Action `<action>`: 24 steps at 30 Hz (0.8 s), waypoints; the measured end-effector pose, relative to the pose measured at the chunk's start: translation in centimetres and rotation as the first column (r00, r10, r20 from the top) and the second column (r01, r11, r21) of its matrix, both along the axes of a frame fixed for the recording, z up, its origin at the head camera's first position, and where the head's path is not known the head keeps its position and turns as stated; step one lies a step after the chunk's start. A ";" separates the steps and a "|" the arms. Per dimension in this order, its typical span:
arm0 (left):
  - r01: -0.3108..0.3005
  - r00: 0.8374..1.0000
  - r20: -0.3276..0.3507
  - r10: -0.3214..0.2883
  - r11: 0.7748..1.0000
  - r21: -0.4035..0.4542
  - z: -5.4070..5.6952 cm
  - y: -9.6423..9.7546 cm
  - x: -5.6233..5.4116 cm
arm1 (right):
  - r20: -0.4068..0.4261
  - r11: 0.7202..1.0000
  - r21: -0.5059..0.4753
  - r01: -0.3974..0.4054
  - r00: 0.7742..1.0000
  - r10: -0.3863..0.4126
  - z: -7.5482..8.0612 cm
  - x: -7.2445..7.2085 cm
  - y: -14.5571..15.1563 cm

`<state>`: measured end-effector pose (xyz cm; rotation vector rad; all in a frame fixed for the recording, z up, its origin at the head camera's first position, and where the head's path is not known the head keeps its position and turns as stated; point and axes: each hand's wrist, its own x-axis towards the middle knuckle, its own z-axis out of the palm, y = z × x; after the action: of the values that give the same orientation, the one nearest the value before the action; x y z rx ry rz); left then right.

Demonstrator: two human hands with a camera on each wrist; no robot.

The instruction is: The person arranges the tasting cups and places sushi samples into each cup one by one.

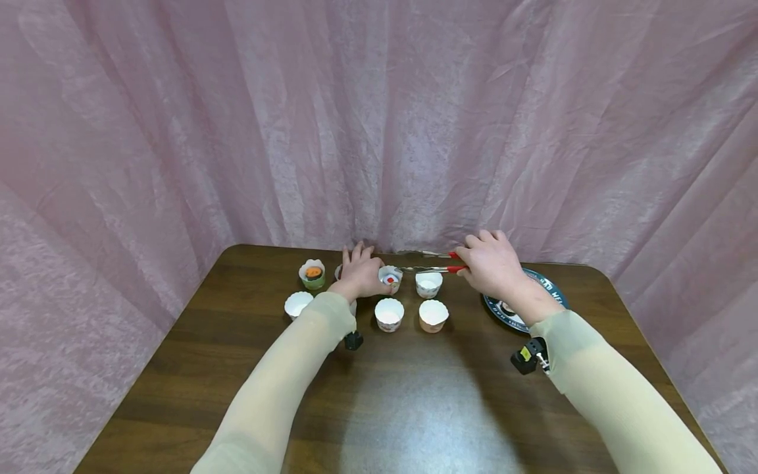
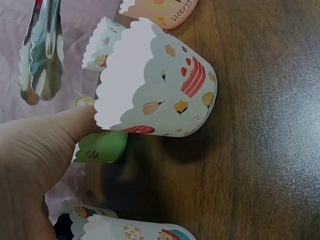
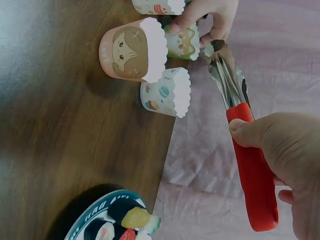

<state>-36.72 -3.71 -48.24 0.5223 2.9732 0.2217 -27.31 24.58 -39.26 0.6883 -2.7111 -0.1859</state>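
My left hand (image 1: 361, 273) holds a green paper baking cup (image 3: 182, 42) in the back row, thumb on its side in the right wrist view. Something with white and red on it sits inside this cup. In my right hand (image 1: 488, 263) are metal tongs (image 3: 227, 82) with red handles (image 3: 252, 180), thumb pressed on the grip. The tong tips reach left to the green cup's rim, and the two arms look spread apart in the head view. Close in front of the left thumb, a white cup with a cake print (image 2: 165, 85) stands on the table.
More paper cups stand in two rows, including a peach one (image 1: 433, 317) and a light blue one (image 3: 165, 92). A far-left cup (image 1: 312, 275) contains an orange-topped piece. At right lies a blue-rimmed plate (image 1: 553, 289) with sushi-like pieces (image 3: 135, 218). A pink curtain (image 1: 379, 131) hangs behind the table.
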 end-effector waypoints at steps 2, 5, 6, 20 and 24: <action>0.005 1.000 -0.001 -0.005 1.000 0.001 0.0 -0.1 0.0 | -0.005 1.000 -0.002 0.005 1.000 -0.005 0.1 0.3 0.4; 0.012 1.000 0.004 -0.012 1.000 0.019 0.0 -0.3 0.1 | -0.011 1.000 -0.009 0.005 1.000 -0.005 0.2 0.8 0.9; 0.018 1.000 0.006 -0.018 0.999 0.032 0.0 -0.4 0.2 | -0.018 1.000 -0.010 0.006 1.000 -0.006 0.2 1.0 1.2; 0.111 0.994 -0.021 -0.109 0.978 0.174 2.7 -3.5 1.8 | -0.039 0.997 -0.048 0.064 0.997 -0.066 0.3 2.7 5.6; 0.123 0.992 -0.055 -0.115 0.972 0.199 3.3 -4.5 2.5 | -0.043 0.996 -0.058 0.069 0.997 -0.071 0.4 3.2 6.4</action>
<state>-34.21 -8.18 -44.98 0.7345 2.9637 0.5103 -24.07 30.99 -38.88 0.5665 -2.6879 -0.1391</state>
